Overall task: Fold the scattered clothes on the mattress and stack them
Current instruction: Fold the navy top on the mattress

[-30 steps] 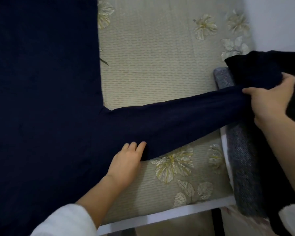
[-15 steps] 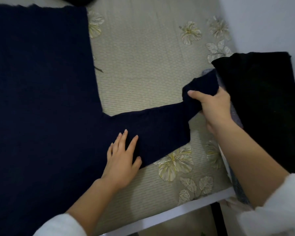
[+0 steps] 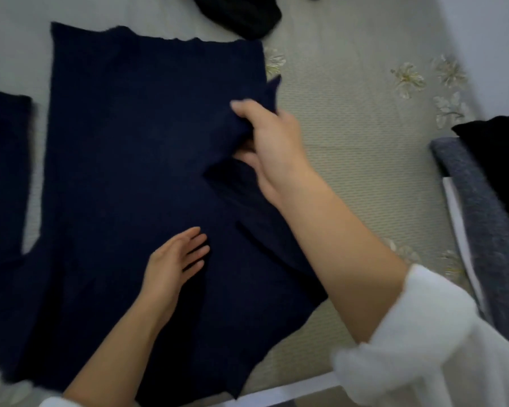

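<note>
A dark navy sweater lies spread flat on the mattress. Its right sleeve is folded across the body, and my right hand grips the sleeve's cuff end above the sweater's right side. My left hand presses flat on the sweater near the sleeve's fold, fingers straight. The other sleeve lies stretched out at the far left.
A crumpled black garment lies at the top of the mattress. At the right edge a black garment rests on a grey folded one. The mattress's white front edge runs along the bottom.
My right hand has carried the sleeve's end leftward from the right side over the sweater's body. My left hand shifted left onto the body. The view turned left.
</note>
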Demonstrator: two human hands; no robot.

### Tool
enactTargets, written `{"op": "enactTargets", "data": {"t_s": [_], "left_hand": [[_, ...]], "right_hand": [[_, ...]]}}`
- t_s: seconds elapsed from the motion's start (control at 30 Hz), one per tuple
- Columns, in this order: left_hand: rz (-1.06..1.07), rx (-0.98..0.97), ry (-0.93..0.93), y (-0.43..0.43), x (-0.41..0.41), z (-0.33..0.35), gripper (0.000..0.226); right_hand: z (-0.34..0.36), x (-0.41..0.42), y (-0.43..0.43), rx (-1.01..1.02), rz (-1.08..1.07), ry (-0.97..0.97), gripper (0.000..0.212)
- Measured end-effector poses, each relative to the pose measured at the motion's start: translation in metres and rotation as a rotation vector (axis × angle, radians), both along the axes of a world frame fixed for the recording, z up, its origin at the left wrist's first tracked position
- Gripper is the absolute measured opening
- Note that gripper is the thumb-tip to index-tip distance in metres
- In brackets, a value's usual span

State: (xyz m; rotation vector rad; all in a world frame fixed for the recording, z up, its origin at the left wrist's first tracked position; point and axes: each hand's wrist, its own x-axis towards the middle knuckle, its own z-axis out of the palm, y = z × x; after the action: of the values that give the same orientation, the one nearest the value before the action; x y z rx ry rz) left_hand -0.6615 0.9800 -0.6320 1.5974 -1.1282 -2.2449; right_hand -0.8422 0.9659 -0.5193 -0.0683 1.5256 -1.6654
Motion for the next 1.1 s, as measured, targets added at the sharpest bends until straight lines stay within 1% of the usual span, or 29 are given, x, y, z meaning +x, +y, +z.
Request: {"op": "enactTargets", "data": {"t_s": [0.07,0.1,0.17,0.2,0.33,0.4,0.47,0.53,0.6,0.67,0.7,0.77,0.8,0.87,0.97,1.03,1.1], "left_hand": [[0.082,0.058,0.016,-0.023,0.02,-0.002,0.026],[0.112,0.072,0.026,-0.034,0.029,-0.004,0.027],[0.158,0.092,0.056,-0.056,0.045,-0.009,0.034],[0.17,0.104,0.068,-0.066,0.051,-0.011,0.038],[0.157,0.136,0.076,-0.099,0.059,-0.017,0.041],[0.169,0.131,0.074,-0.112,0.051,-0.019,0.039],[0.195,0.103,0.068,-0.124,0.038,-0.021,0.034],[0.228,0.065,0.05,-0.136,0.021,-0.023,0.025],[0.272,0.044,0.038,-0.15,0.002,-0.023,0.015],[0.319,0.031,0.034,-0.165,-0.014,-0.022,0.017],[0.333,0.026,0.032,-0.173,-0.02,-0.022,0.023],[0.34,0.001,0.025,-0.189,-0.029,-0.022,0.034],[0.335,-0.026,0.019,-0.198,-0.031,-0.021,0.037],[0.293,-0.106,0.026,-0.213,-0.034,-0.02,0.033],[0.198,-0.205,0.02,-0.229,-0.029,-0.024,0.022],[0.19,-0.2,-0.045,-0.235,-0.019,-0.034,0.023],[0.184,-0.181,-0.071,-0.24,-0.01,-0.04,0.029]], "right_hand": [[-0.005,0.025,-0.036,-0.055,0.062,-0.052,0.026],[-0.012,0.037,-0.049,-0.027,0.107,-0.023,0.031],[-0.034,0.059,-0.06,0.128,0.197,0.148,0.036],[-0.048,0.067,-0.057,0.216,0.231,0.247,0.035],[-0.096,0.079,0.003,0.509,0.345,0.574,0.025],[-0.111,0.074,0.045,0.684,0.333,0.787,0.029],[-0.119,0.064,0.08,0.86,0.266,0.955,0.039],[-0.126,0.056,0.102,0.977,0.276,0.975,0.054],[-0.134,0.052,0.115,1.069,0.442,0.944,0.067],[-0.143,0.052,0.12,1.147,0.597,0.957,0.07],[-0.146,0.053,0.12,1.17,0.62,0.964,0.069],[-0.15,0.056,0.116,1.173,0.595,0.958,0.07],[-0.151,0.058,0.113,1.165,0.574,0.955,0.071],[-0.154,0.061,0.109,1.164,0.537,0.953,0.071],[-0.158,0.064,0.106,1.174,0.473,0.969,0.071],[-0.161,0.065,0.104,1.172,0.435,1.023,0.07],[-0.161,0.066,0.097,1.131,0.445,1.11,0.07]]}}
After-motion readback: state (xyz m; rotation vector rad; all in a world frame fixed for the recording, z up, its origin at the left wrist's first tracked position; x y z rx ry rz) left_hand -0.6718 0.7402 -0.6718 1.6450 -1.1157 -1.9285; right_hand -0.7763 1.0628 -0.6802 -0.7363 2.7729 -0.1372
